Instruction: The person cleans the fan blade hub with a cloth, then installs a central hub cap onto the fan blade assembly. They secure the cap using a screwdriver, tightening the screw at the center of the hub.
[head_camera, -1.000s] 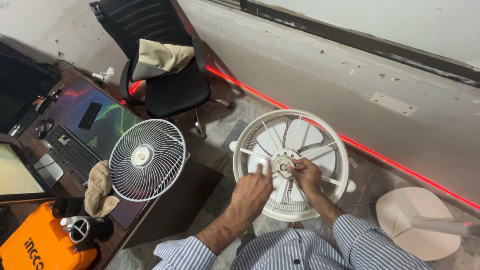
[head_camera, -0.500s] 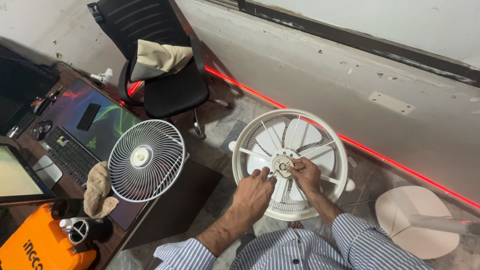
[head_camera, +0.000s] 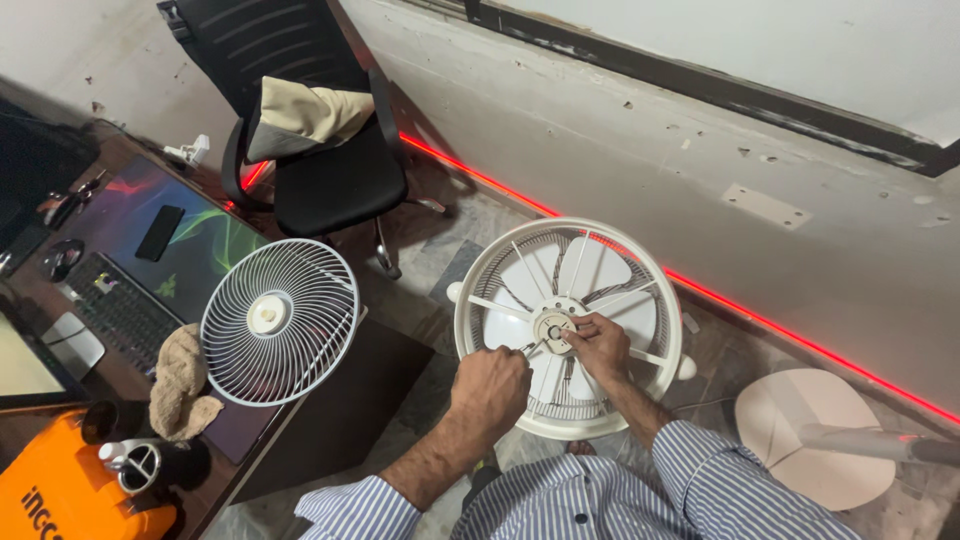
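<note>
A round white fan head (head_camera: 640, 300), blades inside its rear guard, lies face up in front of me. My right hand (head_camera: 600, 347) pinches the hub (head_camera: 551, 328) at the fan's centre. My left hand (head_camera: 490, 388) is a closed fist at the near left rim. It grips a thin metal tool (head_camera: 534, 348) whose tip points at the hub. A loose white front grille (head_camera: 278, 320) leans on the desk edge to the left, apart from both hands.
A dark desk (head_camera: 330, 400) on the left carries a keyboard (head_camera: 118, 306), a phone (head_camera: 159, 232), a brown cloth (head_camera: 180, 385) and an orange case (head_camera: 55, 495). A black office chair (head_camera: 320, 170) stands behind. The round fan base (head_camera: 805, 435) lies at right, near a red light strip (head_camera: 760, 320).
My left hand's fingers were raised over the blades; they have closed into a fist on the tool and drawn back toward the rim. My right hand stays on the hub.
</note>
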